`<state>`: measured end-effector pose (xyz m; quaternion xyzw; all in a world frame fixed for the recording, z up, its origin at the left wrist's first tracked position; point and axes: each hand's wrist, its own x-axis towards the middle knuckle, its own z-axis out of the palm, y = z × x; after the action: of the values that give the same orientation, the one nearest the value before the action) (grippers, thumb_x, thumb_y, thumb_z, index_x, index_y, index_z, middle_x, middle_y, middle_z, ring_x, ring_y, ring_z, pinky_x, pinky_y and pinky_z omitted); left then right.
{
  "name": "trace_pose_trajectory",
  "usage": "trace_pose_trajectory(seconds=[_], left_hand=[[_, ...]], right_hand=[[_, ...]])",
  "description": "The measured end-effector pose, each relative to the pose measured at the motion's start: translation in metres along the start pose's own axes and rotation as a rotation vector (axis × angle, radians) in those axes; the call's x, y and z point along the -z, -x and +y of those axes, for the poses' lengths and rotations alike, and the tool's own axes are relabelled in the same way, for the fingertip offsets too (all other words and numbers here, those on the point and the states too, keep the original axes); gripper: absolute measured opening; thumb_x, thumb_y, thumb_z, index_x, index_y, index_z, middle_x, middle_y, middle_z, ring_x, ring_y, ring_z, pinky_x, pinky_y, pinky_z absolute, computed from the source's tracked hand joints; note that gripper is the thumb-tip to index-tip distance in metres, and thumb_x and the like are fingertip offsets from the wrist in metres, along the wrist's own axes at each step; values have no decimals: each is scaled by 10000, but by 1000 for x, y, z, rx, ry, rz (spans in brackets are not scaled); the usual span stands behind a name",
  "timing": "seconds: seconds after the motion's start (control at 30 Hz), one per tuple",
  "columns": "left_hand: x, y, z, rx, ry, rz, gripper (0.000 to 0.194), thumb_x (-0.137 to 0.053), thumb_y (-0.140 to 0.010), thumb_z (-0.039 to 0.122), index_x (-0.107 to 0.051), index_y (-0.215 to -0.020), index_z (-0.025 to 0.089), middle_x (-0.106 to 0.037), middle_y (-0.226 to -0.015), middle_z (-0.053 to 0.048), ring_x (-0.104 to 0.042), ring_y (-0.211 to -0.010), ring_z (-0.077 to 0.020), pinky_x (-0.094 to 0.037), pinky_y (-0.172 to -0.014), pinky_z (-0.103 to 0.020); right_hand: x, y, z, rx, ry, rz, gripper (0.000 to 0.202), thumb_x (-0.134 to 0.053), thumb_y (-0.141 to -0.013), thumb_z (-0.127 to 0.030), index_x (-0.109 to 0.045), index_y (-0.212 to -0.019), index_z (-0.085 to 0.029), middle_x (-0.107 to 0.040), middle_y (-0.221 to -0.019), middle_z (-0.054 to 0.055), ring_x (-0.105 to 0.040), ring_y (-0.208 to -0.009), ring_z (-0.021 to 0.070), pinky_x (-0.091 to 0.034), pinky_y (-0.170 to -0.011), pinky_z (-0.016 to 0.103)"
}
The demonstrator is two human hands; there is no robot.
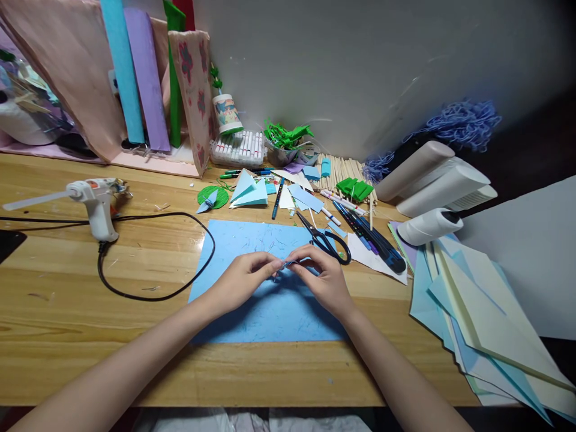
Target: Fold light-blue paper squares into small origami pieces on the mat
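Note:
My left hand [246, 275] and my right hand [321, 277] meet above a blue sheet [225, 324] spread on the wooden table. Between their fingertips is a small folded piece of blue paper [288, 264]. Both hands pinch it, and the fingers cover much of it, so its full shape is hidden. Just past my right hand lie black-handled scissors [324, 240], their blades pointing away to the left. A small blue folded paper figure [207, 203] rests on a green round piece [218, 195] beyond the sheet.
A white glue gun [99, 207] stands at left, its black cable [135, 296] looping towards the sheet. Paper scraps, pens and a black utility knife [382, 243] lie behind. Stacked coloured paper [486, 300] and white rolls [443, 186] occupy the right. Markers [240, 147] sit near the wall.

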<state>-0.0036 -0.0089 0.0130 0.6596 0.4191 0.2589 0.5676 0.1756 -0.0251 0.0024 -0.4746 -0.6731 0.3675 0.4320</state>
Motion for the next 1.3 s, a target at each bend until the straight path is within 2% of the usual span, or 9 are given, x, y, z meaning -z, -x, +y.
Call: trace_pose_trajectory(seconds=[0.13,0.33,0.6,0.9,1.1,1.3], left_hand=[[0,-1,-2,13,74,-29,318,-488,-807,407,-651,-884,146,-662,-835,-49,-580,-795,-171,-431,-745,-269],[0,-3,-3,102,254,-48,340,-512,-789,424,-663,-859,128,-670,-839,-69,-603,-797,-176,-473,-743,-296],[3,-2,-4,74,208,-64,331,-573,-751,406,-668,-919,137,-686,-876,-72,-599,-816,-179,-448,-748,-279],[5,-2,-1,64,217,-89,333,-518,-784,427,-679,-850,143,-672,-811,-54,-589,-792,-170,-465,-773,-312],[6,-1,1,78,222,-88,329,-512,-791,417,-686,-856,145,-675,-858,-65,-594,-822,-177,-476,-787,-321],[5,-1,-2,19,165,-56,344,-477,-810,421,-692,-819,153,-681,-829,-54,-601,-832,-194,-469,-801,-333]], right_hand=[[0,0,-1,-3,-29,2,88,-546,-793,-170,-622,-820,-207,-611,-815,31,-588,-783,155,-498,-669,280],[1,0,-1,12,-69,-2,103,-548,-790,-139,-620,-829,-202,-605,-813,25,-589,-769,143,-509,-672,274],[3,0,-1,28,-37,8,105,-544,-791,-155,-625,-832,-207,-614,-817,34,-592,-775,154,-511,-688,299],[3,1,2,46,-31,23,125,-536,-791,-136,-629,-830,-209,-621,-815,34,-597,-772,157,-509,-694,310],[4,1,2,69,-30,13,132,-541,-787,-119,-627,-826,-209,-619,-809,29,-596,-765,152,-502,-689,300],[5,0,0,69,-2,18,121,-538,-795,-155,-635,-841,-210,-627,-823,41,-594,-784,164,-505,-695,313]])
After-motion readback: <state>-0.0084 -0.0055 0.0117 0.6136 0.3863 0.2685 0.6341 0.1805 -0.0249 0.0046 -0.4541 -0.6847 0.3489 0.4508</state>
